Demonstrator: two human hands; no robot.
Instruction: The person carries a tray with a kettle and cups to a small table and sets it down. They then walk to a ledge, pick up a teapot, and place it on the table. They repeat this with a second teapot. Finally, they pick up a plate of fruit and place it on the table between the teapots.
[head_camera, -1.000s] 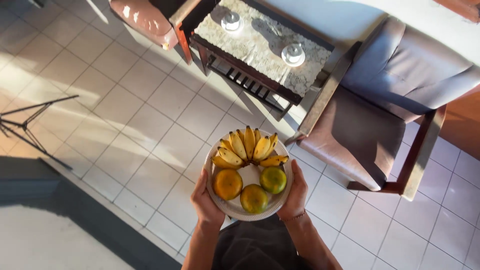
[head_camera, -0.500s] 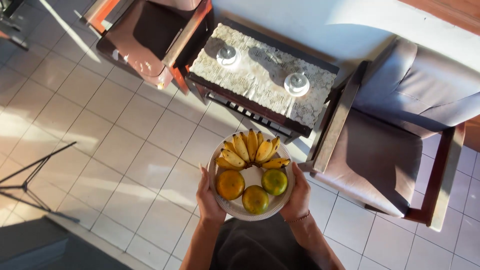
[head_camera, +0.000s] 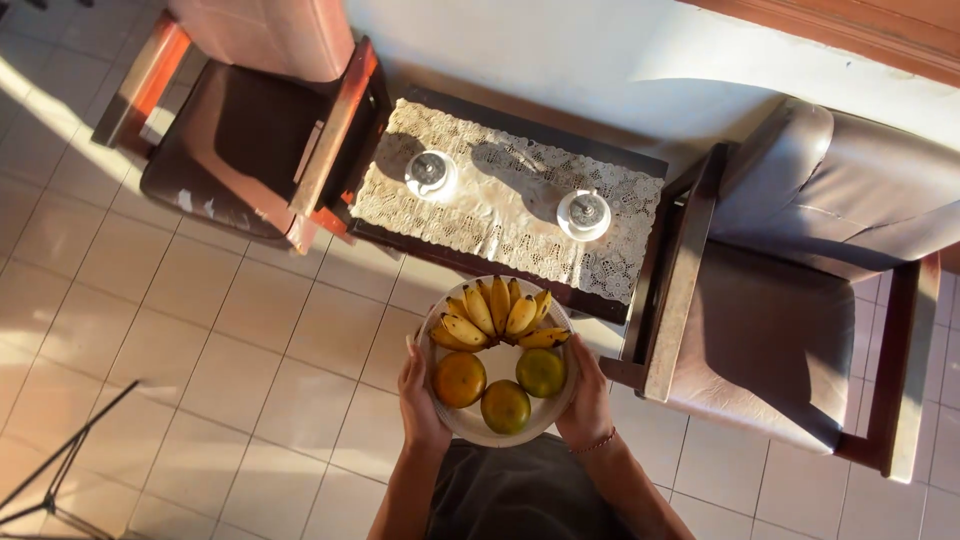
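Now both hands, L (head_camera: 422, 392) & R (head_camera: 586, 400), grip white fruit plate (head_camera: 478, 430) w/ bananas (head_camera: 497, 316), by lace-covered table (head_camera: 505, 215).

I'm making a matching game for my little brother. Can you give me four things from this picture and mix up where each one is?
Things:
1. bananas
2. lace cloth
3. left hand
4. bracelet

Places:
A. on the right wrist
B. spread over the small dark table
C. fanned along the far side of the plate
D. holding the plate's left edge

Pairs: 1-C, 2-B, 3-D, 4-A
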